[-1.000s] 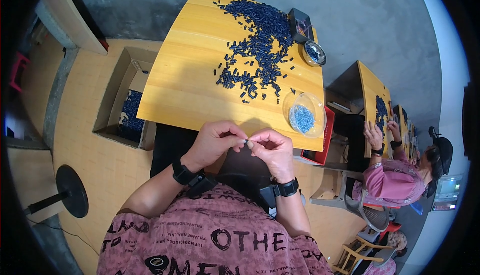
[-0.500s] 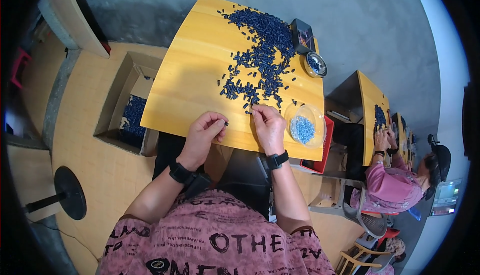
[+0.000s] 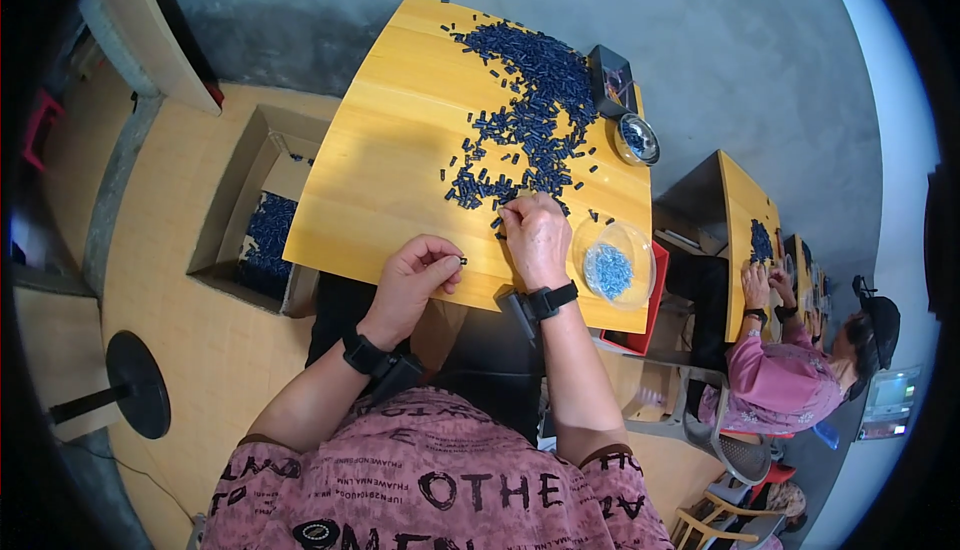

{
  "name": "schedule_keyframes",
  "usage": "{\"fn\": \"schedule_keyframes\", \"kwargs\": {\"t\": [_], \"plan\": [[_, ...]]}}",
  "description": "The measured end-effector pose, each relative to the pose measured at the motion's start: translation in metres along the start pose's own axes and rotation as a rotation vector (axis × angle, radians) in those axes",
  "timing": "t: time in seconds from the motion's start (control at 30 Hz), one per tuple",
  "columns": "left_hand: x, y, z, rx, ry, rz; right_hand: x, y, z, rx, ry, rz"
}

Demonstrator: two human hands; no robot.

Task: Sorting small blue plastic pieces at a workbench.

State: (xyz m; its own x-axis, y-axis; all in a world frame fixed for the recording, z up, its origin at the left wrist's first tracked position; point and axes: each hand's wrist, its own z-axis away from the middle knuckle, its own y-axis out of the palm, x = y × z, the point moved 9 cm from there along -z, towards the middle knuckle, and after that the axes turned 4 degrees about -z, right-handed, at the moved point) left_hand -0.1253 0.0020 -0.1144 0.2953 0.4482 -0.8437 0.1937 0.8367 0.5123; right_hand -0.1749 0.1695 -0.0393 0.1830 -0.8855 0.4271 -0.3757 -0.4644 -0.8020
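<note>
Between the thumb and forefinger of my left hand (image 3: 420,275), near the table's front edge, a small black cylindrical part (image 3: 462,260) pokes out. My right hand (image 3: 537,235) reaches to the near edge of a spread of small dark parts (image 3: 535,115). Its fingertips are pinched together there, and whatever is between them is too small to make out. To the right of that hand stands a round clear dish (image 3: 612,264) holding light-blue small pieces. The yellow wooden table (image 3: 370,150) bears all of these.
At the table's far right are a black box (image 3: 612,80) and a metal bowl (image 3: 637,140). A red box (image 3: 650,310) sits beside the right edge. On the floor at left, a cardboard box (image 3: 225,240) holds dark parts. Another person (image 3: 785,370) works at a table further right.
My right hand has moved forward, up to the spread of dark parts. My left hand has shifted slightly right and nearer the table's front edge, still with the small part.
</note>
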Motion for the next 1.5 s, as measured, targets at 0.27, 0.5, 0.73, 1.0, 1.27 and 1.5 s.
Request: {"fn": "schedule_keyframes", "kwargs": {"t": [0.27, 0.5, 0.73, 1.0, 1.27, 1.5], "plan": [[0.000, -0.001, 0.001, -0.016, -0.021, 0.025, -0.011, -0.006, 0.007, 0.012, 0.080, 0.005], [0.001, -0.003, 0.001, -0.027, -0.046, 0.064, -0.013, -0.007, 0.007, 0.021, 0.120, 0.035], [-0.003, -0.002, 0.001, -0.076, -0.065, 0.110, -0.008, -0.019, 0.012, -0.012, 0.126, -0.242], [-0.018, 0.035, 0.005, 0.155, -0.036, 0.137, 0.024, -0.040, 0.076, 0.242, 0.485, -1.120], [-0.021, 0.067, 0.021, 0.309, -0.063, 0.100, 0.034, -0.076, 0.099, 0.122, 0.479, -1.196], [-0.032, 0.080, 0.030, 0.313, -0.016, -0.057, 0.032, -0.086, 0.110, 0.080, 0.465, -1.180]]}}
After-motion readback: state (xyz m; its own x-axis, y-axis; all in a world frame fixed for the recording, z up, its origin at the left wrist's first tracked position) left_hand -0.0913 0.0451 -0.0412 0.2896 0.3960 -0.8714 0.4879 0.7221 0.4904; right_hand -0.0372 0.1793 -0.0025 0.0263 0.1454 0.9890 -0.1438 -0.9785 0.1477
